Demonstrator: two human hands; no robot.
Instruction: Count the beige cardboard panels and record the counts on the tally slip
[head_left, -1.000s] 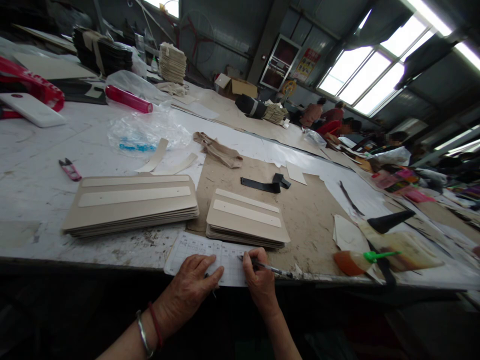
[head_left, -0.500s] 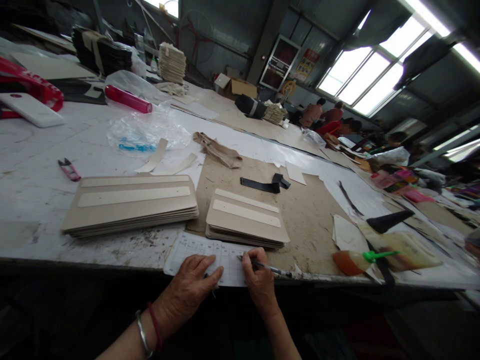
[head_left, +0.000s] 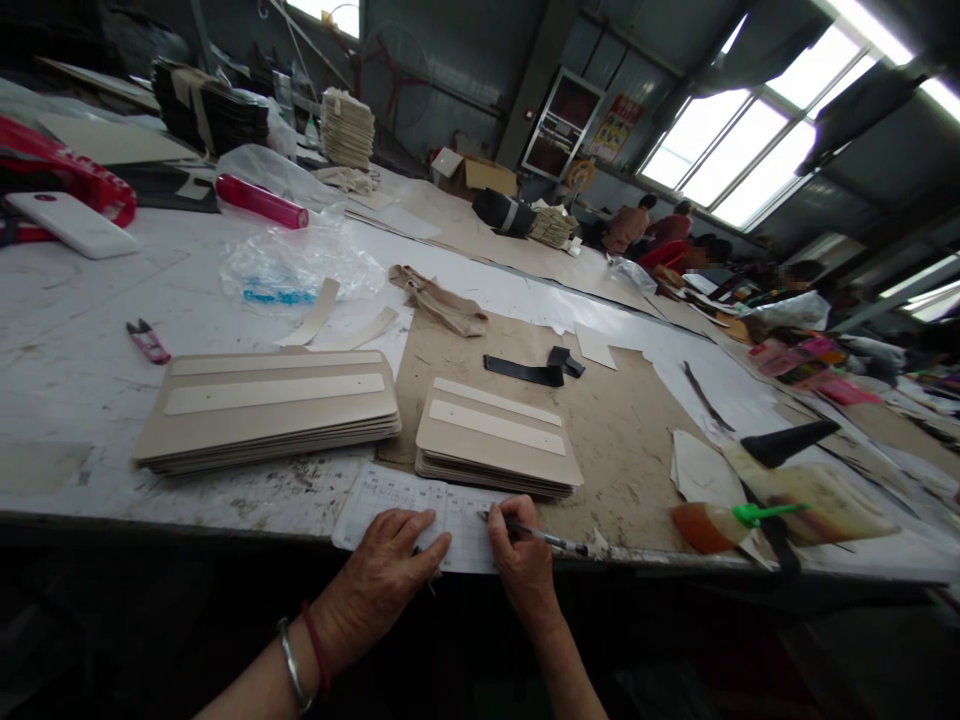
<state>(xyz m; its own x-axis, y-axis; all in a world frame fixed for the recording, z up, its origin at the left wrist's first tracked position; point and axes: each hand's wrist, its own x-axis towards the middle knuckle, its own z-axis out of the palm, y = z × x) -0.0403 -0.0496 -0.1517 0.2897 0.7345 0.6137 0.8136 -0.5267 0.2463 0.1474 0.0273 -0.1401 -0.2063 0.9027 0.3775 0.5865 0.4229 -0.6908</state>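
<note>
An open booklet (head_left: pixel 466 545) with ruled, partly written pages lies at the table's front edge. My left hand (head_left: pixel 386 560) rests over its left page, thumb and forefinger parted. A thin dark object (head_left: pixel 432 588) shows at both sides of that thumb; its kind is unclear, and the curled fingers hide the rest. My right hand (head_left: pixel 523 555) is closed on a pen (head_left: pixel 551 540), its tip at the right page. Just behind the booklet sit two stacks of beige panels with pale strips on top, a larger left stack (head_left: pixel 262 415) and a smaller right stack (head_left: pixel 495 450).
Pink thread snips (head_left: pixel 148 342) and crumpled clear plastic (head_left: pixel 307 265) lie to the left. A black strip (head_left: pixel 525 370) rests on the brown board (head_left: pixel 622 450). To the right is an orange glue bottle (head_left: pixel 709 525) with a green nozzle. Other people (head_left: pixel 667 235) sit farther back.
The view has shifted slightly, so the table's things appear a little farther right. Both hands keep nearly the same place on the booklet, and the pen stays in my right hand.
</note>
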